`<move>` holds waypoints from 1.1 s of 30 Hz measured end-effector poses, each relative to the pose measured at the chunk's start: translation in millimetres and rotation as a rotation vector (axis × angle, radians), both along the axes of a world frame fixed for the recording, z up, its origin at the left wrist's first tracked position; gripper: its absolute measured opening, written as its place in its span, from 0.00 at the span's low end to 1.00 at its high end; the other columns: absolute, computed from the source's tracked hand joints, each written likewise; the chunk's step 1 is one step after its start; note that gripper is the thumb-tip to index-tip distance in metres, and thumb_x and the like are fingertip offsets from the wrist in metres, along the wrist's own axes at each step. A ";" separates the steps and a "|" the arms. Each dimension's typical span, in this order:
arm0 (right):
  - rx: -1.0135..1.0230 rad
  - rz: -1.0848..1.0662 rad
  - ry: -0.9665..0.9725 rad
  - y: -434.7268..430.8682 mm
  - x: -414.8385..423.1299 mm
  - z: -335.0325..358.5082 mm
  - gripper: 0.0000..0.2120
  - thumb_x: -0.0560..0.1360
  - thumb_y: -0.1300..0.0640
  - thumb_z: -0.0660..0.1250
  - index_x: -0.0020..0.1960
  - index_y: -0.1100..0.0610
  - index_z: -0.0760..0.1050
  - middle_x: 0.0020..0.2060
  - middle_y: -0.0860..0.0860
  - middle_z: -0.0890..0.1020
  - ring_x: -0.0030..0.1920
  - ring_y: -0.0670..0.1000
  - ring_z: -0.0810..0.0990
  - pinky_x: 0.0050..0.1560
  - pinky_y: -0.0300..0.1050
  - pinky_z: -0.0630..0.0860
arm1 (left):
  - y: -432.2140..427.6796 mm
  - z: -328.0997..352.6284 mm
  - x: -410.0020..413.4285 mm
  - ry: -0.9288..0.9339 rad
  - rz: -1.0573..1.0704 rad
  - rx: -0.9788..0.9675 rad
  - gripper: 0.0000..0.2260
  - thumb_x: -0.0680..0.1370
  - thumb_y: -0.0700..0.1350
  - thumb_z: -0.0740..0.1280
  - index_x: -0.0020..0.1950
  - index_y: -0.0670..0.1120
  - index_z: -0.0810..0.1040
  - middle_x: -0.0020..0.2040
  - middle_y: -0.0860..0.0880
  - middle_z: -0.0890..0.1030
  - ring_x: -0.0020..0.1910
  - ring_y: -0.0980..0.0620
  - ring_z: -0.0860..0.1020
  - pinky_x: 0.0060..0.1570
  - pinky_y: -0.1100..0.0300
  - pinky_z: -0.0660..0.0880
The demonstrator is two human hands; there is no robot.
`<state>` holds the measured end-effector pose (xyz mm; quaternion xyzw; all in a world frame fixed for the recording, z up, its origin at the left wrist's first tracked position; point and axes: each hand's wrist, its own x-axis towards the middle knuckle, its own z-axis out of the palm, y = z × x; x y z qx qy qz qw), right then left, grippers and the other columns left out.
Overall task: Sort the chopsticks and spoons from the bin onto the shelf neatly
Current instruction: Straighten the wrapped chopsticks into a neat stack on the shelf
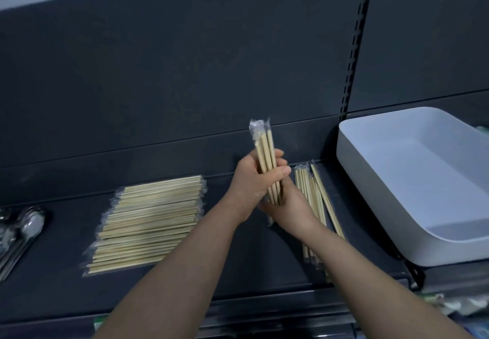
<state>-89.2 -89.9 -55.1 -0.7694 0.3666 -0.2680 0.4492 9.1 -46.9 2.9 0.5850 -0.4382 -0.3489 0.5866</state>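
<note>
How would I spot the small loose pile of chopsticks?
Find the white bin on the right of the dark shelf. Just left of it lies a small pile of wrapped chopsticks. Unlike the big neat stack lying crosswise, and the bundle held upright, these point front to back and splay.

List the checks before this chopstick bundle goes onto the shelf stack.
1. Grip on the bundle: ok, left hand and right hand hold it upright.
2. Its ends level: cannot tell, lower ends hidden in the hands.
3. The stack ready: ok, flat and aligned.
4. The loose chopsticks tidied: not ok, lie askew by the right forearm.
5. The bin emptied: ok, its visible interior is bare.
6. The spoons separate: ok, far left, apart from the stack.
</note>
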 end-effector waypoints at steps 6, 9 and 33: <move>0.037 -0.009 -0.038 2.5 -0.8 -16.1 0.23 0.75 0.54 0.68 0.67 0.50 0.66 0.51 0.47 0.81 0.50 0.47 0.81 0.50 0.50 0.80 | -2.0 -3.3 -6.3 -0.056 -0.016 0.042 0.06 0.73 0.39 0.73 0.49 0.45 0.81 0.41 0.50 0.82 0.45 0.54 0.81 0.52 0.55 0.78; 0.068 0.005 -0.099 3.9 -0.7 -18.4 0.14 0.78 0.57 0.64 0.63 0.51 0.70 0.50 0.48 0.81 0.51 0.47 0.81 0.52 0.52 0.80 | -3.4 0.5 -5.5 -0.016 -0.049 0.032 0.03 0.71 0.41 0.73 0.42 0.43 0.80 0.38 0.46 0.82 0.42 0.50 0.80 0.49 0.52 0.78; -0.399 0.339 0.693 141.6 129.2 -0.2 0.21 0.75 0.65 0.61 0.65 0.52 0.63 0.57 0.51 0.73 0.60 0.55 0.70 0.60 0.50 0.64 | 201.1 -50.5 187.6 -0.033 0.756 0.267 0.34 0.70 0.42 0.77 0.72 0.44 0.64 0.61 0.48 0.71 0.59 0.49 0.74 0.63 0.55 0.72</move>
